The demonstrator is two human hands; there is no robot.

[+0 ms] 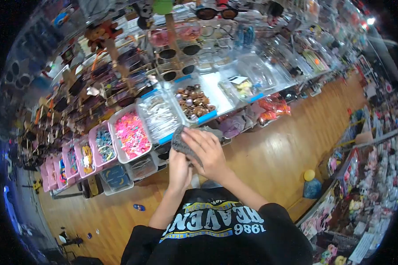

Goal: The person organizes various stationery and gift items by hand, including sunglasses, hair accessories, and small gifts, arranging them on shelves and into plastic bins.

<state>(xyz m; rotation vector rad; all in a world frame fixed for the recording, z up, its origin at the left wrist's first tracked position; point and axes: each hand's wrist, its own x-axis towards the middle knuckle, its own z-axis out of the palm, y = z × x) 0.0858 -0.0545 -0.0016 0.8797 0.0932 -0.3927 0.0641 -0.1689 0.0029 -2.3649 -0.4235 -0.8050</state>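
Note:
A dark grey cloth (pixel 179 139) is bunched between my two hands, in front of the shelf edge. My right hand (pixel 208 149) lies over it, fingers bent against the cloth and pointing up and to the left. Below it, my left hand (pixel 180 170) is closed, its fingers mostly hidden by the cloth and my right hand. Just beyond the hands stand a clear bin of white, stick-like pieces (pixel 160 115) and a blue-clipped bin of brown hair clips (pixel 193 102).
Pink bins (pixel 104 143) of small accessories line the shelf to the left, beside a bin of bright pink pieces (pixel 130 133). Sunglasses (pixel 216 13) hang on racks behind. Another crowded display (pixel 362 194) stands at right. Wooden floor (pixel 269 154) runs between.

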